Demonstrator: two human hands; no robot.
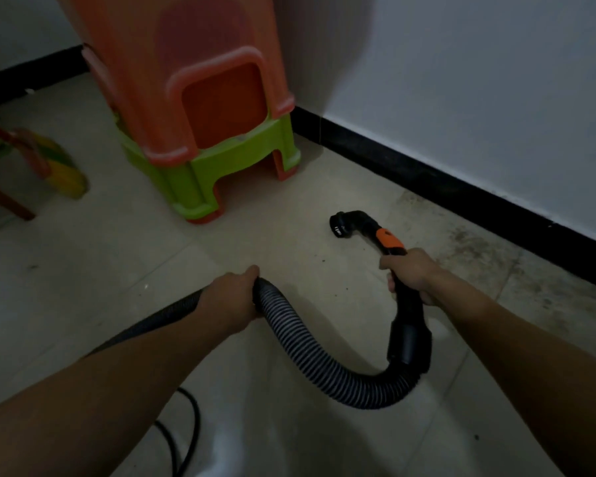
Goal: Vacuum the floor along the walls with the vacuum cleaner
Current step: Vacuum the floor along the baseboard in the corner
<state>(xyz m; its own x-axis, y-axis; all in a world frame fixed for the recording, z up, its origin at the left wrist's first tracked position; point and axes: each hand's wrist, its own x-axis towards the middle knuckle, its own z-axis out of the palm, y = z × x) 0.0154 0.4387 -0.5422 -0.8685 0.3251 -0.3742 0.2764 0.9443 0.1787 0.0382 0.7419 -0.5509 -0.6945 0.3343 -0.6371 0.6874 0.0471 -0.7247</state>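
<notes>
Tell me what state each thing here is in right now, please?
Left hand: closed around the hose.
Right hand: closed around the handle.
Hose: bent in a U between the hands.
Handle: held, its nozzle end just over the floor.
Nozzle: open end bare, pointing left, short of the baseboard.
Stools: stacked in the corner.
Floor: stained near the baseboard.
Cord: looped on the floor.

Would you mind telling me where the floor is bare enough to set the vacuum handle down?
Bare tile lies between the stacked orange and green plastic stools and the black vacuum nozzle, and left of the left hand. It is crowded between the hands, where the ribbed grey hose loops from the right hand. The strip by the black skirting board is free but dirty.
</notes>
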